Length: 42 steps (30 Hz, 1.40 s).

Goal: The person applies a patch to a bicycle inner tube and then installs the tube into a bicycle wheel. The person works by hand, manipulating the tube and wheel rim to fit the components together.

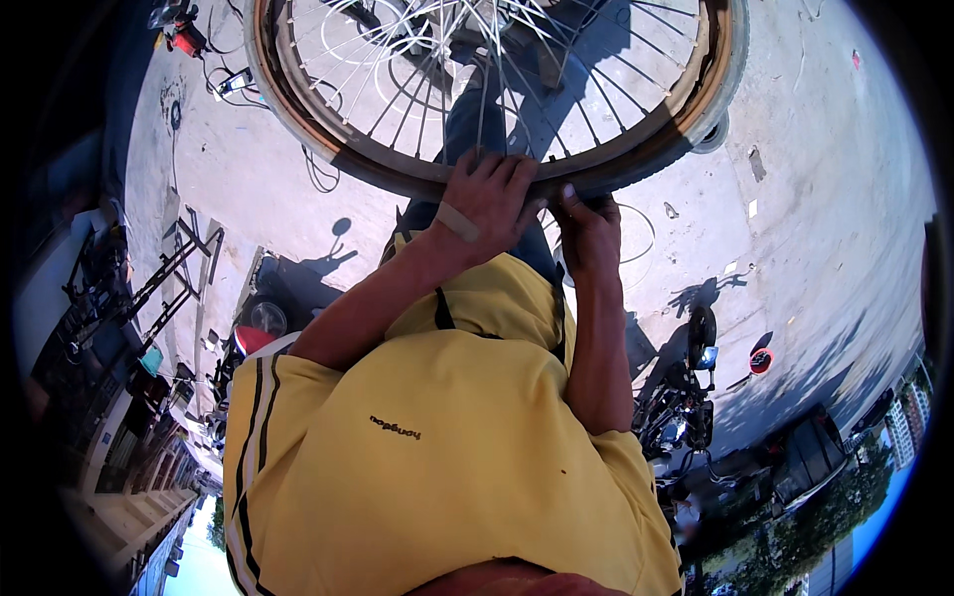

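Note:
A spoked wheel with a worn brown rim (614, 149) and a black tyre (393, 177) stands in front of me at the top of the view, its upper part cut off. My left hand (489, 204) lies over the near edge, its fingers hooked across the tyre onto the rim. A tan adhesive patch (457, 223) sits at that wrist. Close to its right, my right hand (593, 236) grips the same edge, thumb up against the tyre and fingers curled. Part of its fingers is hidden. Thin pale spokes (502, 84) fan out from the hub area.
Pale concrete ground surrounds me. A red tool (186, 40) with cables lies at the far left. Dark metal frames (169, 273) stand on the left. A parked motorcycle (686, 397) and a small red container (760, 361) are on the right. A loop of thin wire (653, 238) lies near my right hand.

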### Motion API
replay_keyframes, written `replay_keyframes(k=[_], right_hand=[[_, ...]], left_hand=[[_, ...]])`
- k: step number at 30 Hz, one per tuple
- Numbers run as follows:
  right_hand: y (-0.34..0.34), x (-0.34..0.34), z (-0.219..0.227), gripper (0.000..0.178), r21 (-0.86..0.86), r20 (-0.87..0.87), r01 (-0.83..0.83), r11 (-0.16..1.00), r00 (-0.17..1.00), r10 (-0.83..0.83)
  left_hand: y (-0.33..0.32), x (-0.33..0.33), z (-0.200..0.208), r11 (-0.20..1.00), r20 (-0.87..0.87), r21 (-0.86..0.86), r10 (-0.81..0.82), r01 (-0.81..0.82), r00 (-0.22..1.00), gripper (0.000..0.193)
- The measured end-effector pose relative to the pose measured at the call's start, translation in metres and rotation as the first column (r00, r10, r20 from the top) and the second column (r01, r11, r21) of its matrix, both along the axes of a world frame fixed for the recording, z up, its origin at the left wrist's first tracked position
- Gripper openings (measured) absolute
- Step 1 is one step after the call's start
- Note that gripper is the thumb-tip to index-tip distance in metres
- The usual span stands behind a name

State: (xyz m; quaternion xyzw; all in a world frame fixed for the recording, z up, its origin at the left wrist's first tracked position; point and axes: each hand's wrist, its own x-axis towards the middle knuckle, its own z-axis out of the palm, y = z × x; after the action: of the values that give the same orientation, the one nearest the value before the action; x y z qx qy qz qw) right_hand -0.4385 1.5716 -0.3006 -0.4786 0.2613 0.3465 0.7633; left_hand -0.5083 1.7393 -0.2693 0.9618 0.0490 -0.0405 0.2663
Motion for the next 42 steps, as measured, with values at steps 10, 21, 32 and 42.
replay_keyframes(k=[10,21,32,42], right_hand=[[0.002,-0.001,0.026,0.032,-0.211,0.101,-0.077,0.974,0.990,0.101],[0.001,-0.002,0.039,0.041,-0.276,0.091,-0.116,0.954,0.985,0.147],[0.006,-0.003,0.035,0.030,-0.161,0.068,-0.056,0.985,0.995,0.068],[0.007,-0.002,0.031,0.031,-0.159,0.211,-0.076,0.984,0.971,0.109]], left_hand=[[0.019,0.043,-0.002,0.989,0.264,-0.146,0.059,-0.021,0.963,0.014],[0.026,0.056,-0.008,0.928,0.217,-0.366,0.010,0.072,0.976,0.014],[0.026,0.056,-0.011,0.927,0.184,-0.366,-0.008,0.076,0.983,0.017],[0.028,0.056,-0.006,0.936,0.201,-0.340,-0.024,0.092,0.979,0.010]])
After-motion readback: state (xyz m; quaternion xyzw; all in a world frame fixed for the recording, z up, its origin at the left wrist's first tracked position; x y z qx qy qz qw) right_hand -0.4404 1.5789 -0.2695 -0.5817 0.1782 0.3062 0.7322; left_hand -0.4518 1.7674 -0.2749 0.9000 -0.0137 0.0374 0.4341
